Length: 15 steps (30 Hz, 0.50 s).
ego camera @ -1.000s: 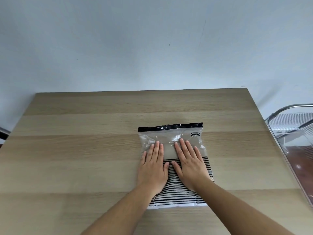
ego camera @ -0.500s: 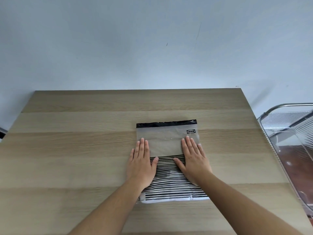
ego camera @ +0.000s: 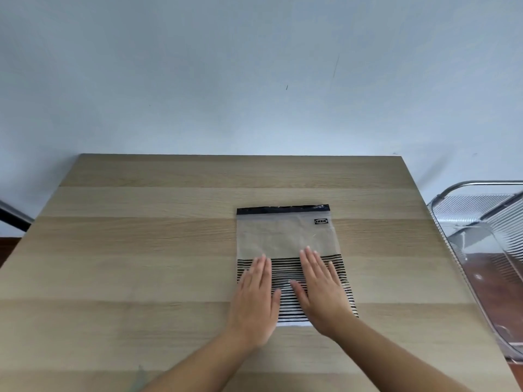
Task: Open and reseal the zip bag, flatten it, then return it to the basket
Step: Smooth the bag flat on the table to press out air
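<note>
A zip bag [ego camera: 283, 236] lies flat on the wooden table [ego camera: 141, 250], its black zip strip at the far end, a clear upper half and black stripes on its lower half. My left hand [ego camera: 254, 301] rests palm down on the bag's lower left part, fingers straight and together. My right hand [ego camera: 319, 290] lies palm down on the lower right part, fingertips at the top of the stripes. Neither hand grips anything. A clear-walled basket [ego camera: 481, 250] with a metal rim stands off the table's right edge.
A pale wall rises behind the table's far edge. A dark bar [ego camera: 11, 216] shows at the far left, beyond the table. The basket's rim lies close to the table's right edge.
Both hands have slid back toward me along the bag, from its clear part down onto the striped part. The bag's upper half now lies smoother.
</note>
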Each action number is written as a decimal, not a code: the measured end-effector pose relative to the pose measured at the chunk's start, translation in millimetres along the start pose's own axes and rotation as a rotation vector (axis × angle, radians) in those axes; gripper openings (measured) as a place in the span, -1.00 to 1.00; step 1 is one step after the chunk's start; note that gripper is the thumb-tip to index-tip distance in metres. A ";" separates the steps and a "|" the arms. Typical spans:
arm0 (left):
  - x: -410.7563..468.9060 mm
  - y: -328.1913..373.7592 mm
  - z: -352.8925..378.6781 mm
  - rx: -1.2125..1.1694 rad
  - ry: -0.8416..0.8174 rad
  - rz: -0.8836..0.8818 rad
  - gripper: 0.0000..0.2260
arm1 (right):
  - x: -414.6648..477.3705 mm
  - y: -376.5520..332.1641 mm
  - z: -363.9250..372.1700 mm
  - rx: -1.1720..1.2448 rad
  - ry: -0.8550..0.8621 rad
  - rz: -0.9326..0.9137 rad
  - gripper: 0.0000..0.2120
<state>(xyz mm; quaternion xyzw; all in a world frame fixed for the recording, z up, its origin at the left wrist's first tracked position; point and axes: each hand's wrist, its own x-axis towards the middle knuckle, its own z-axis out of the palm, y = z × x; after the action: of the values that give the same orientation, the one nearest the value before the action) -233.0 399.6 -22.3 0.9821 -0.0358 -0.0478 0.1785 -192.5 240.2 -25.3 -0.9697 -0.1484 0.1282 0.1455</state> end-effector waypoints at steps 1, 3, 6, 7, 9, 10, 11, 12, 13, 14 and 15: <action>-5.7 4.5 1.3 0.019 -0.009 0.017 -0.42 | -3.0 -3.0 4.6 0.001 0.000 -0.004 -0.37; -13.4 6.9 3.7 0.083 -0.018 0.032 -0.45 | -6.7 -2.9 12.1 -0.025 -0.019 -0.003 -0.38; -17.3 0.6 8.5 0.131 -0.022 0.047 -0.48 | -8.1 3.5 19.7 -0.114 -0.033 -0.025 -0.37; -17.2 -1.1 9.8 0.140 -0.027 0.052 -0.49 | -7.8 4.8 20.9 -0.131 -0.031 -0.034 -0.36; -16.4 -2.5 10.6 0.153 -0.034 0.045 -0.48 | -6.8 5.5 21.8 -0.141 -0.021 -0.041 -0.33; -16.0 -2.4 10.2 0.151 -0.032 0.046 -0.48 | -7.0 6.2 21.7 -0.140 -0.016 -0.044 -0.32; -15.8 -2.5 10.4 0.141 -0.025 0.047 -0.48 | -7.5 7.5 21.3 -0.143 -0.010 -0.048 -0.32; -15.9 -3.6 10.5 0.133 -0.023 0.044 -0.47 | -8.7 9.9 20.8 -0.150 -0.004 -0.051 -0.31; -16.2 -5.6 11.0 0.127 -0.024 0.037 -0.46 | -10.4 14.2 19.9 -0.158 0.000 -0.049 -0.31; -16.8 -8.6 11.5 0.122 -0.028 0.029 -0.43 | -12.8 20.0 18.5 -0.159 0.004 -0.041 -0.30; -17.1 -12.5 12.3 0.118 -0.036 0.020 -0.40 | -14.7 26.9 16.7 -0.150 0.011 -0.033 -0.29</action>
<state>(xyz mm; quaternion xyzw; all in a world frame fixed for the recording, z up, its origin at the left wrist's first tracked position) -250.7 408.5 -36.8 0.9895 -0.0517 -0.0616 0.1203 -204.2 214.9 -46.4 -0.9761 -0.1725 0.1089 0.0751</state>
